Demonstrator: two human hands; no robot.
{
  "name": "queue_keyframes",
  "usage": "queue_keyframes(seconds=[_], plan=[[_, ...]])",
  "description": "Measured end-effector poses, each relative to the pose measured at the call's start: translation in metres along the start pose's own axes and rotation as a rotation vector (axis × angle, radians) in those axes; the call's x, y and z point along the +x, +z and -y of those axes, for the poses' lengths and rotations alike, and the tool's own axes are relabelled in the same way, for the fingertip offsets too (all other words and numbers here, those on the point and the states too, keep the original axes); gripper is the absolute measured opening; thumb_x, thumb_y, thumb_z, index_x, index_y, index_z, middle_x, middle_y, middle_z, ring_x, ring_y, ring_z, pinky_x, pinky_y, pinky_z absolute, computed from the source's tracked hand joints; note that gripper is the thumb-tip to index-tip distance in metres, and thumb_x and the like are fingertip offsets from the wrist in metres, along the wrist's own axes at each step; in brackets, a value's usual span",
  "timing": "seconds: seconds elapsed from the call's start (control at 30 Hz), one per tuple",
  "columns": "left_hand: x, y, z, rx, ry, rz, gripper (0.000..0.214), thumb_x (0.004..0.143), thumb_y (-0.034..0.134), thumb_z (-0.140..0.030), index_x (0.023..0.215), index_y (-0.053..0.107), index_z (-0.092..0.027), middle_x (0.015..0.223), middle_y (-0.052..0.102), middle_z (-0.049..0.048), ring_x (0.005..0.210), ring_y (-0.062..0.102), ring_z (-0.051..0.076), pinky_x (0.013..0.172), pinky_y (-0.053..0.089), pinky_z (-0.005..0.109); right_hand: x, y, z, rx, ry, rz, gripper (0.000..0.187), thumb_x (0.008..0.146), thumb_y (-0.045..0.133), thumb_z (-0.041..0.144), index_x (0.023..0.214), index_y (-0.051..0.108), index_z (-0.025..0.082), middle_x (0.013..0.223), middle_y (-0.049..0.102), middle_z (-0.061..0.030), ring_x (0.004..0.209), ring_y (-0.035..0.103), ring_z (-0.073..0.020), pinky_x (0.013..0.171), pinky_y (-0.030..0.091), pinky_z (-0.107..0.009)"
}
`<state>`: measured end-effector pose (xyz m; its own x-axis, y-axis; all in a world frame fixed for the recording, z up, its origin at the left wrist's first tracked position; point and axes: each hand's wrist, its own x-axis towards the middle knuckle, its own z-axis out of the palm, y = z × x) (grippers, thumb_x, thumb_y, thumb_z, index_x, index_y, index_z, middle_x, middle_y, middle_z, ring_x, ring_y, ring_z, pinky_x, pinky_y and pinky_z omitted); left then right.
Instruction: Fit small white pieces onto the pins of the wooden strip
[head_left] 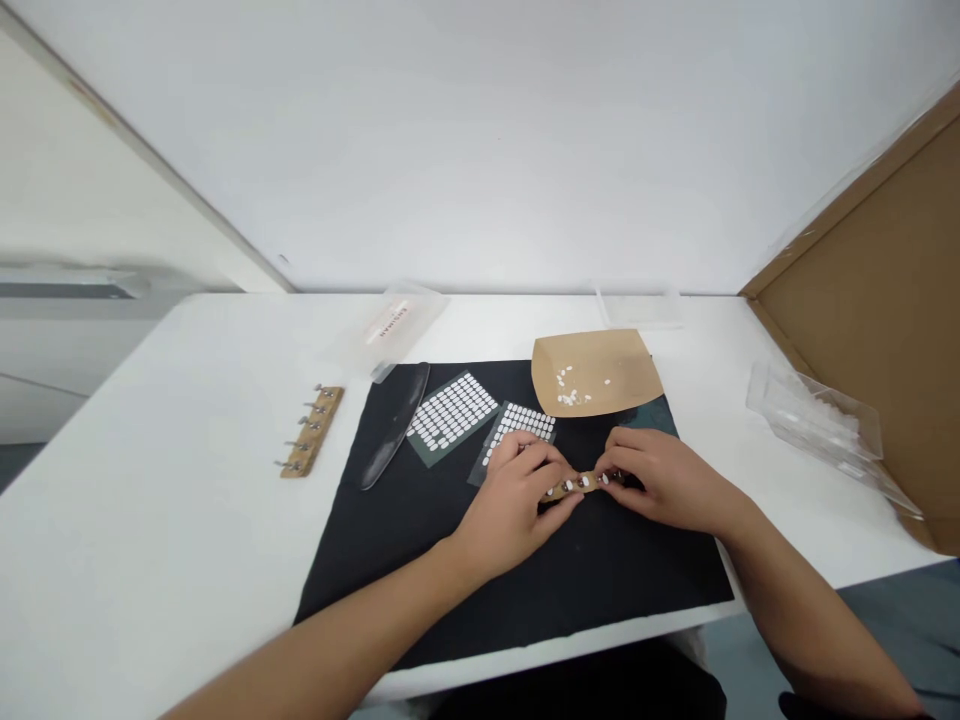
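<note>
Between my two hands lies a narrow tan strip (592, 481) with small dark metal pieces and white oval pieces along it. My left hand (517, 490) is closed round the strip's left end, fingers bent over it. At the other end, my right hand (660, 475) pinches the strip with thumb and fingers. Just behind my left hand is a dark sheet of white oval stickers (525, 420), partly covered by the fingers. A second sticker sheet (452, 412) lies left of it. All of this rests on a black mat (442, 560).
A tan paper tray (626, 370) holds loose white ovals. A long dark curved piece (396, 425) lies on the mat. Further left is another tan strip (313, 432) with metal pieces. Plastic bag (397, 320), clear containers (817, 415) and cardboard box (877, 280) stand around the white table (187, 500).
</note>
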<state>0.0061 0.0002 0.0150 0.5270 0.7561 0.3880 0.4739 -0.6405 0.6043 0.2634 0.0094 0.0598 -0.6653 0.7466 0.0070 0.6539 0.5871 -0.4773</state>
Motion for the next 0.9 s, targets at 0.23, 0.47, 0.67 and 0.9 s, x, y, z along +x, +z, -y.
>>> queue_keyframes(seconds=[0.23,0.47,0.67,0.9], plan=[[0.007,-0.029,0.015,0.213,0.091,-0.192,0.010,0.099,0.067,-0.022,0.107,0.072,-0.019,0.101,0.076,0.0073,0.095,0.060,0.025,0.091,0.047,0.044,-0.001,-0.001,-0.001,0.021,-0.004,0.004,0.012,0.101,0.064,0.018,0.108,0.072,0.021,0.101,0.066,-0.0045,0.087,0.064,-0.0183,0.076,0.049,-0.031],[0.012,-0.067,0.055,0.322,0.097,-0.020,0.018,0.097,0.068,-0.029,0.112,0.074,-0.019,0.113,0.074,0.0111,0.107,0.059,0.029,0.098,0.047,0.047,-0.003,-0.006,-0.003,0.046,0.022,0.031,0.014,0.099,0.062,0.016,0.108,0.071,0.023,0.102,0.066,-0.0043,0.088,0.064,-0.0185,0.076,0.049,-0.031],[0.011,-0.074,0.060,0.203,0.172,0.208,0.022,0.095,0.077,-0.037,0.114,0.077,-0.025,0.117,0.072,0.0075,0.115,0.057,0.028,0.103,0.043,0.043,-0.004,-0.006,-0.004,0.063,0.040,0.023,0.015,0.099,0.063,0.016,0.109,0.071,0.023,0.104,0.067,-0.0049,0.089,0.065,-0.0189,0.077,0.051,-0.032],[0.007,-0.061,0.060,0.226,0.093,0.189,0.013,0.094,0.082,-0.036,0.106,0.081,-0.031,0.116,0.074,0.0029,0.117,0.056,0.027,0.098,0.035,0.042,-0.003,-0.007,-0.001,0.049,0.047,0.031,0.014,0.100,0.062,0.017,0.110,0.070,0.023,0.104,0.067,-0.0045,0.091,0.065,-0.0196,0.078,0.050,-0.033]])
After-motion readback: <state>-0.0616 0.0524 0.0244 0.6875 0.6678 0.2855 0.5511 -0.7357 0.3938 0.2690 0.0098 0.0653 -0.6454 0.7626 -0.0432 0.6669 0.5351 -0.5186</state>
